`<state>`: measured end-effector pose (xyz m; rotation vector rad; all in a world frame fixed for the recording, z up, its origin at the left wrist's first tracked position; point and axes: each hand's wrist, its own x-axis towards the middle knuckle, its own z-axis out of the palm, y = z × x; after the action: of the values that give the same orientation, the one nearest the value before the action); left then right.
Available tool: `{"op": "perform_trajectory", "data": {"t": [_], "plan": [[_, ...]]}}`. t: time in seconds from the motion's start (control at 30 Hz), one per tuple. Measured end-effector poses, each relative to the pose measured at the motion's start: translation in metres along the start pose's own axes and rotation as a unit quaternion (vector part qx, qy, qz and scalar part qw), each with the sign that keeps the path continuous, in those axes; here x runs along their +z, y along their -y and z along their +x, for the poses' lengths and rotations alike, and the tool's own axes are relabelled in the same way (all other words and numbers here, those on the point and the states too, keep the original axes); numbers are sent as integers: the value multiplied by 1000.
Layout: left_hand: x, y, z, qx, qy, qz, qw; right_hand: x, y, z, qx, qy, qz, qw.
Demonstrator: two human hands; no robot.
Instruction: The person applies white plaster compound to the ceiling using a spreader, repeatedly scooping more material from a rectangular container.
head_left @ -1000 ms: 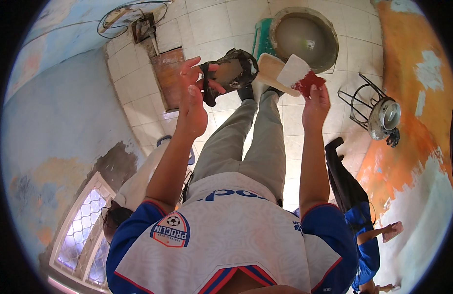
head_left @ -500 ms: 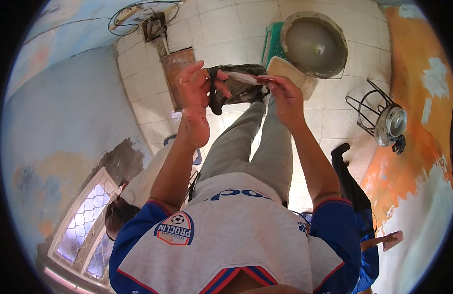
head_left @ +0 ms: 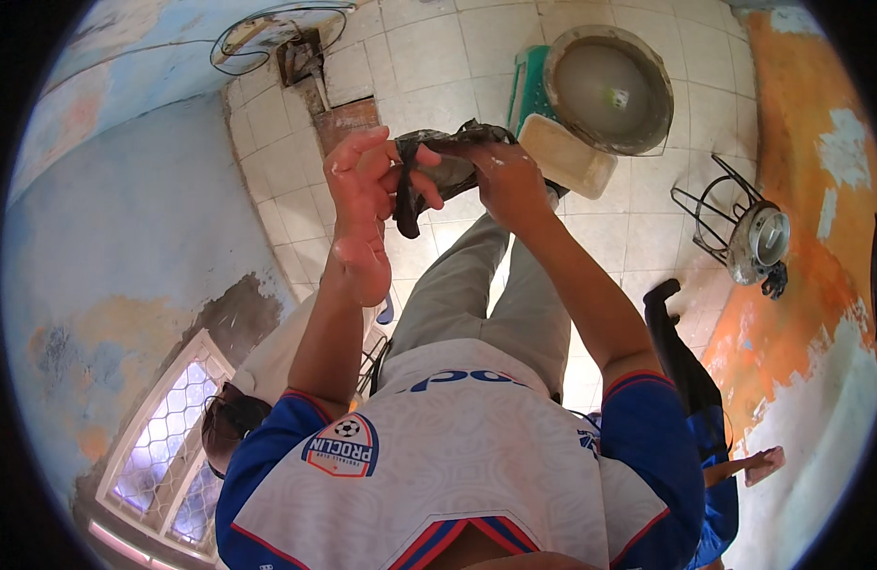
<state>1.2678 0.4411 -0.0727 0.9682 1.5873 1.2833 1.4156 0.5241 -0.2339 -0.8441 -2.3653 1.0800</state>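
A thin black plastic bag [head_left: 455,171] hangs up in front of my legs. My left hand [head_left: 362,185] holds it on the left, palm turned up, with a dark loop of the bag over its fingers. At the bag's right side, my right hand [head_left: 514,185] reaches into the opening. Its fingers are hidden by the bag and by the back of the hand, so what they hold does not show. Pale smears mark the skin of both hands.
Ahead on the tiled floor stand a round tub [head_left: 611,90] of greyish liquid, a green crate [head_left: 528,84] and a beige tray [head_left: 568,157]. A metal stand [head_left: 728,214] is by the orange wall. One person [head_left: 237,427] is at left, another [head_left: 709,456] at right.
My right hand has moved left and into the bag's opening. The whitish and reddish strip it pinched before is out of sight. My left hand has shifted slightly left and keeps the bag.
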Motion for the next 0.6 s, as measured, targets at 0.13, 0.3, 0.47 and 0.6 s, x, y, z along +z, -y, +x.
{"op": "perform_trajectory", "data": {"t": [0.13,0.3,0.47,0.6], "plan": [[-2,1,0,14,19,9,1000,4,-1,0,58,55,12,997],[-2,7,0,41,24,-4,999,-1,-4,0,92,70,32,993],[4,6,-2,25,16,-13,999,-7,-10,-5,128,92,32,987],[11,11,1,20,26,24,999,-6,-16,-9,148,104,50,982]]}}
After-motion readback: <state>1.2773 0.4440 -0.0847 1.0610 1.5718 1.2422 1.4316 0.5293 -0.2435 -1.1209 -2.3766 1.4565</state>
